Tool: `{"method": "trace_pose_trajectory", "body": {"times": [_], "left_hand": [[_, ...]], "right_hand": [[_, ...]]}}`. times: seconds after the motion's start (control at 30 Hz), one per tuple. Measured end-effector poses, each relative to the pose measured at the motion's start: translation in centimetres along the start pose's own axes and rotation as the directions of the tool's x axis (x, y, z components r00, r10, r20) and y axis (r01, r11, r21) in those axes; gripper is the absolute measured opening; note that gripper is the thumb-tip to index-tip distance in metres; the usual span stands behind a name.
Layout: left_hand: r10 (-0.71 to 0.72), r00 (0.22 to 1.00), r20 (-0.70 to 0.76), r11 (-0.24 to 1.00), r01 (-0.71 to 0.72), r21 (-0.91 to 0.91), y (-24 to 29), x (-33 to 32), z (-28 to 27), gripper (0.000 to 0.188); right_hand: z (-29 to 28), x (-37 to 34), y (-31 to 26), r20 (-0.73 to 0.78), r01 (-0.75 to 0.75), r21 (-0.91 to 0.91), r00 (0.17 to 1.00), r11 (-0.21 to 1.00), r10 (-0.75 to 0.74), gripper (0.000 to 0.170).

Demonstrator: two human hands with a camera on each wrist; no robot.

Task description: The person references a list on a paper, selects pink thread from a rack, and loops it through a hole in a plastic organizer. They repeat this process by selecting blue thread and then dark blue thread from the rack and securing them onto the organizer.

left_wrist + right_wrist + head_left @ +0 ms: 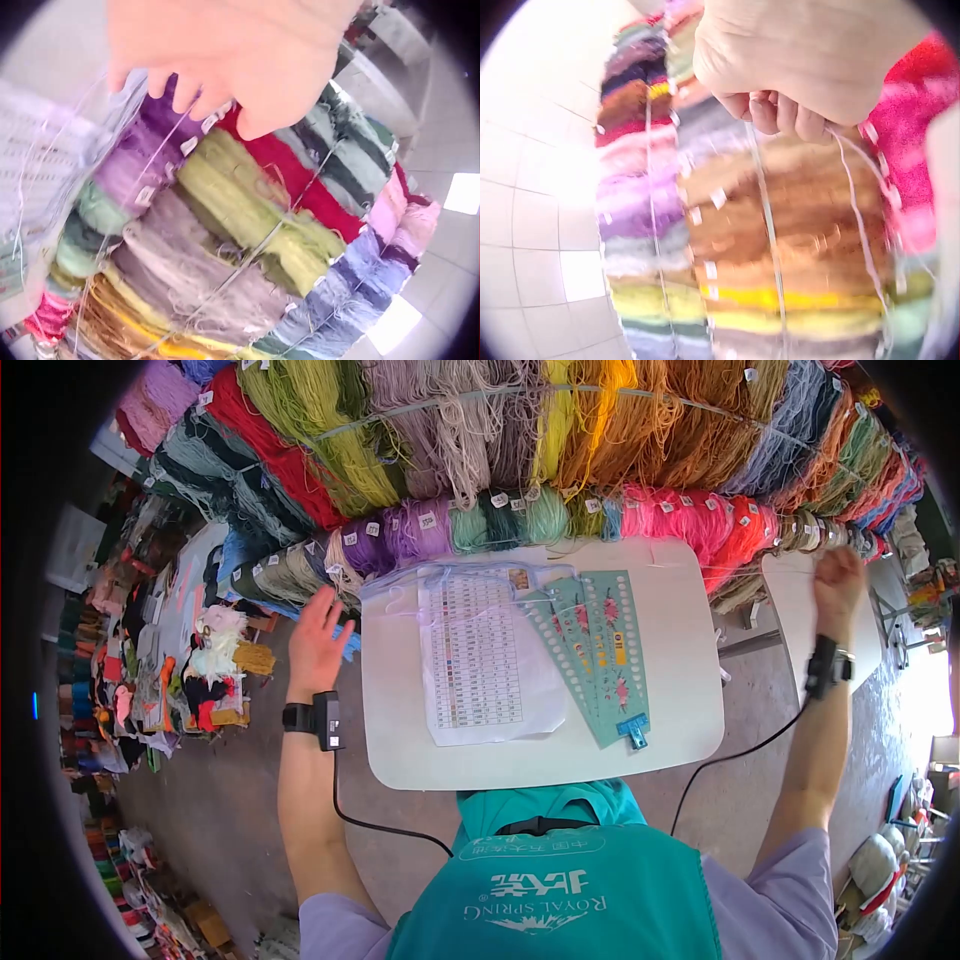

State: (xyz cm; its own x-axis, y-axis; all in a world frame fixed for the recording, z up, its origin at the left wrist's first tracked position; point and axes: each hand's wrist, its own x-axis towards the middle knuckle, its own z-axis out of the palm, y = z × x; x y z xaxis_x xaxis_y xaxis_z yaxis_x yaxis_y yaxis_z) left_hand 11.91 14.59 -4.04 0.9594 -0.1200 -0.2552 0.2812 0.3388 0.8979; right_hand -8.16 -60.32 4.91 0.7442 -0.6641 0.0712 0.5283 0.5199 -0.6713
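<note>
My right hand (839, 582) is raised beyond the table's right side, its fingers curled. In the right wrist view it grips a pale lilac thread (855, 195) that hangs from below the fingers. My left hand (318, 628) is off the table's left edge, fingers fairly extended. In the left wrist view a thin lilac thread (154, 156) runs up to its fingertips. A bundle of pale lavender-blue thread (440, 568) lies along the table's back edge. Nearby are a printed chart sheet (475, 660) and green perforated cards (632, 650) with a blue clip (634, 731).
Labelled skeins of coloured thread (500, 435) hang in a dense rack behind the white table (660, 765). A side table (200, 630) with scraps and bundles stands left; another white tabletop (790, 600) is at right. Black cables (400, 830) trail from both wrists.
</note>
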Motion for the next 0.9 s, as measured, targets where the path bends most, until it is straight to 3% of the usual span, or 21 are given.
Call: {"method": "trace_pose_trajectory", "body": {"times": [0.07,0.13,0.17,0.2,0.27,0.3,0.33,0.37,0.4,0.47,0.6,0.67,0.8,0.9], "left_hand": [[0.004,0.998,-0.066,0.998,0.0,0.067,0.6,-0.2,-0.2,0.047],[-0.005,0.999,-0.044,0.993,0.01,0.119,0.3,-0.1,0.5,0.043],[-0.02,1.0,0.012,0.99,0.018,0.138,-0.5,0.0,2.0,0.042],[-0.036,0.997,0.072,0.987,0.025,0.156,-1.5,0.1,3.9,0.041],[-0.085,0.977,0.195,0.972,0.039,0.231,-2.9,-0.4,9.8,0.036],[-0.122,0.962,0.245,0.959,0.05,0.281,-3.7,-0.8,12.8,0.034],[-0.178,0.929,0.325,0.961,0.092,0.262,-5.3,-0.6,14.9,0.032],[-0.229,0.887,0.4,0.959,0.135,0.249,-6.8,-0.6,16.8,0.03],[-0.263,0.873,0.411,0.948,0.155,0.277,-7.5,-1.6,19.3,0.031],[-0.311,0.834,0.456,0.94,0.199,0.276,-8.7,-2.9,23.1,0.028],[-0.318,0.796,0.515,0.945,0.224,0.237,-10.0,-4.1,26.0,0.022],[-0.265,0.85,0.455,0.948,0.143,0.285,-11.4,-3.7,26.0,0.02],[-0.235,0.901,0.363,0.936,0.109,0.336,-12.2,-4.1,26.6,0.019],[-0.264,0.921,0.287,0.951,0.199,0.237,-12.8,-4.1,27.2,0.023]], "right_hand": [[-2.0,1.1,-5.9,-0.145,0.271,-0.147,0.946,0.951,-0.291,0.013],[0.9,0.5,-7.1,-0.112,0.305,-0.34,0.926,0.89,-0.36,0.006],[2.3,-0.3,-6.6,-0.093,0.319,-0.433,0.915,0.843,-0.394,0.009],[3.6,-1.0,-4.6,0.02,0.331,-0.542,0.924,0.772,-0.383,0.017],[6.9,-3.9,1.1,0.234,0.309,-0.816,0.949,0.488,-0.209,0.023],[8.6,-5.7,4.6,0.403,0.394,-0.858,0.914,0.329,-0.041,0.026],[10.0,-7.4,8.2,0.586,0.556,-0.806,0.799,0.203,0.134,0.028],[11.4,-9.1,11.8,0.722,0.699,-0.689,0.639,0.189,0.267,0.031],[14.2,-11.5,13.5,0.286,0.078,-0.92,0.803,0.384,0.523,0.033],[14.2,-13.2,18.2,0.35,-0.04,-0.861,0.677,0.507,0.648,0.036],[14.5,-15.1,21.4,0.38,-0.126,-0.801,0.649,0.586,0.659,0.038],[14.1,-15.2,22.0,0.37,-0.121,-0.802,0.668,0.585,0.645,0.036],[12.1,-15.1,24.3,0.349,0.028,-0.848,0.783,0.53,0.516,0.019],[10.1,-14.2,26.4,0.274,0.044,-0.869,0.872,0.493,0.406,0.012]]}}
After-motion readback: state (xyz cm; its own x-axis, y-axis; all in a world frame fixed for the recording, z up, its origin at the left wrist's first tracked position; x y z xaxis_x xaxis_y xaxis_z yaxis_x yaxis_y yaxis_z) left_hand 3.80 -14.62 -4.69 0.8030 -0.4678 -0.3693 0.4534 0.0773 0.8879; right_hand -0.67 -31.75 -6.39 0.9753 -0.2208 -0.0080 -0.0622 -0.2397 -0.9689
